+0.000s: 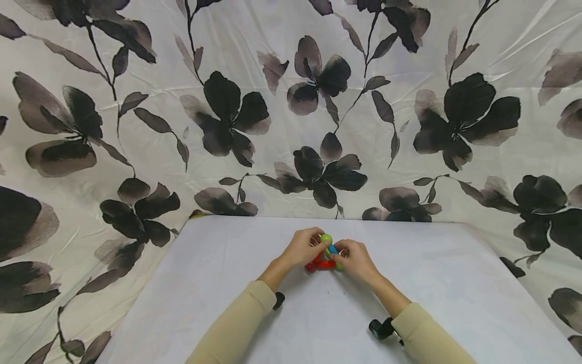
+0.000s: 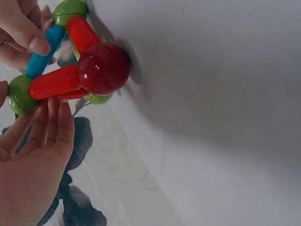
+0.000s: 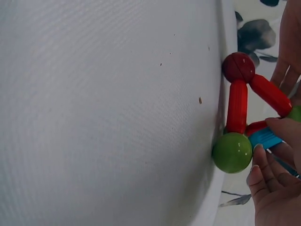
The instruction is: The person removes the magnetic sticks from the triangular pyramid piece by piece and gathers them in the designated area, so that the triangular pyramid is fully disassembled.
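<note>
Rods and balls, which look like magnetic building toy pieces, are joined into a frame on the white table. My left hand point(image 1: 302, 247) holds its raised green ball point(image 1: 326, 238) between thumb and fingers. With thumb and fingertips, my right hand point(image 1: 356, 258) pinches the blue rod point(image 2: 45, 52) that runs from that ball down to a lower green ball point(image 3: 233, 152). A dark red ball point(image 2: 103, 68) is at the near left corner, and a red rod point(image 3: 237, 107) links it to the lower green ball. Another red rod point(image 2: 55, 82) slopes up to the raised ball. My hands partly hide the far side.
The white tabletop point(image 1: 327, 323) spreads around both hands. A floral cloth point(image 1: 318, 126) hangs behind its back edge. Black wrist devices point(image 1: 381, 328) show near both sleeves. Small dark specks point(image 3: 200, 100) dot the table.
</note>
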Tool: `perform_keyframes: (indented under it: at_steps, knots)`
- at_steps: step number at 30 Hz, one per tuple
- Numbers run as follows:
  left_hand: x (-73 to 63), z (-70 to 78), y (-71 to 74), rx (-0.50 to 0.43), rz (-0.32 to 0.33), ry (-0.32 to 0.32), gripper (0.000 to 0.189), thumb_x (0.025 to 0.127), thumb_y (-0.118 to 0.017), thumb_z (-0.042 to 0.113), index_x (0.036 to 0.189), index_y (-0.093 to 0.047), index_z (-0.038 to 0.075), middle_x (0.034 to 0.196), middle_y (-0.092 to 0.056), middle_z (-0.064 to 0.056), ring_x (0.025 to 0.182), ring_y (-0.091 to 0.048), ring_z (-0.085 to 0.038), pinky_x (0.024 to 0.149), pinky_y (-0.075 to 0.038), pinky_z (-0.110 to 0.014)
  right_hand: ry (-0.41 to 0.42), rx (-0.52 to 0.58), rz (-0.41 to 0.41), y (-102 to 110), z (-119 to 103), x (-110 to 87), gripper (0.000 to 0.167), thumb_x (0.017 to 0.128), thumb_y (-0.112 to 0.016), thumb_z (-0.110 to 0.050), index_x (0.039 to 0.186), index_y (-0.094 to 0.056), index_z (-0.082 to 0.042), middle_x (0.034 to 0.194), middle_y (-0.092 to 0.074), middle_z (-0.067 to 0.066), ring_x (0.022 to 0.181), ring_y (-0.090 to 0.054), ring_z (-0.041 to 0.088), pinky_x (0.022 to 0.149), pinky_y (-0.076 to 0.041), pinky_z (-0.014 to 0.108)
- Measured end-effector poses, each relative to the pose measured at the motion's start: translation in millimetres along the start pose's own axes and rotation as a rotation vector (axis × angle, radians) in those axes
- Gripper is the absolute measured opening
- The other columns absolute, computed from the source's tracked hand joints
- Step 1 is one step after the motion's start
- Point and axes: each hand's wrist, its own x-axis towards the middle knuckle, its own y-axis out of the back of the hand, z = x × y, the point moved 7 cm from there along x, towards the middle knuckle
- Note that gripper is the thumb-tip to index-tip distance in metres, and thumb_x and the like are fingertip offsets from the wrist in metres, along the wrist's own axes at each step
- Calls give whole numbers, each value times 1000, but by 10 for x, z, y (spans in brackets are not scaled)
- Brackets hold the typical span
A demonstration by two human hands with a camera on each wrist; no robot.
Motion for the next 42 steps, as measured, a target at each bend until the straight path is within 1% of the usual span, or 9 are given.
perform_keyframes:
  at_steps: [7, 14, 19, 22, 28, 32, 35, 38, 42]
  knots:
    - [-3, -4, -14, 1, -2, 19, 25, 101, -66, 23, 120, -68, 6, 95, -65, -3, 90, -63, -15, 79, -53, -28, 20, 0, -1, -16, -8, 3, 12, 86, -79, 0, 97, -75, -1, 86, -71, 5, 72, -59, 12, 63, -49, 23]
    - [-7, -4, -4, 4, -11, 31, 27, 103, -64, 25, 121, -67, 5, 95, -65, -3, 87, -59, -14, 76, -52, -28, 19, -21, -14, -15, -7, -6, 13, 87, -79, -2, 99, -74, -1, 86, -70, 3, 70, -57, 12, 62, -49, 24]
    - [-10, -64, 58, -2, 23, 58, 32, 103, -63, 26, 125, -65, 2, 102, -67, -7, 92, -61, -17, 82, -54, -32, 1, -27, -9, 3, -10, -10, 15, 88, -79, -4, 102, -74, -2, 92, -71, 5, 73, -58, 12, 66, -50, 25]
    - [-17, -105, 82, -15, 22, 71, 34, 104, -63, 27, 126, -65, 1, 107, -67, -9, 96, -62, -19, 86, -55, -34, -13, -29, -10, 12, -4, -20, 16, 88, -79, -5, 103, -73, -2, 93, -71, 5, 75, -58, 12, 67, -50, 25]
    - [-52, -158, 132, -29, 18, 77, 33, 104, -62, 27, 125, -65, 1, 109, -69, -10, 98, -63, -20, 89, -55, -35, -35, -29, -19, 30, 15, -39, 19, 89, -78, -7, 106, -73, -1, 96, -71, 6, 78, -59, 14, 70, -53, 26]
    - [-101, -200, 185, -33, 19, 108, 36, 104, -62, 27, 133, -62, 6, 114, -69, -11, 103, -64, -24, 92, -55, -39, -34, -18, -18, 56, 34, -56, 19, 90, -77, -5, 107, -72, 1, 100, -72, 10, 80, -64, 15, 73, -56, 29]
    - [-137, -231, 214, -24, 16, 111, 36, 104, -61, 28, 135, -61, 10, 115, -69, -11, 105, -64, -25, 90, -56, -39, -31, -6, -13, 74, 57, -69, 18, 90, -76, -3, 106, -71, 1, 101, -72, 12, 82, -67, 17, 73, -58, 31]
    - [-164, -250, 238, -17, 16, 100, 32, 105, -61, 28, 132, -63, 12, 112, -70, -9, 103, -65, -24, 86, -57, -38, -41, 8, -7, 102, 85, -80, 17, 90, -76, -4, 105, -71, 1, 100, -72, 12, 83, -69, 18, 75, -58, 33]
    - [-200, -284, 271, -5, 24, 110, 29, 104, -62, 28, 129, -64, 13, 109, -70, -7, 100, -64, -22, 84, -56, -35, -62, 32, -3, 140, 125, -105, 16, 90, -77, -5, 104, -71, 1, 97, -73, 11, 85, -71, 21, 78, -59, 35]
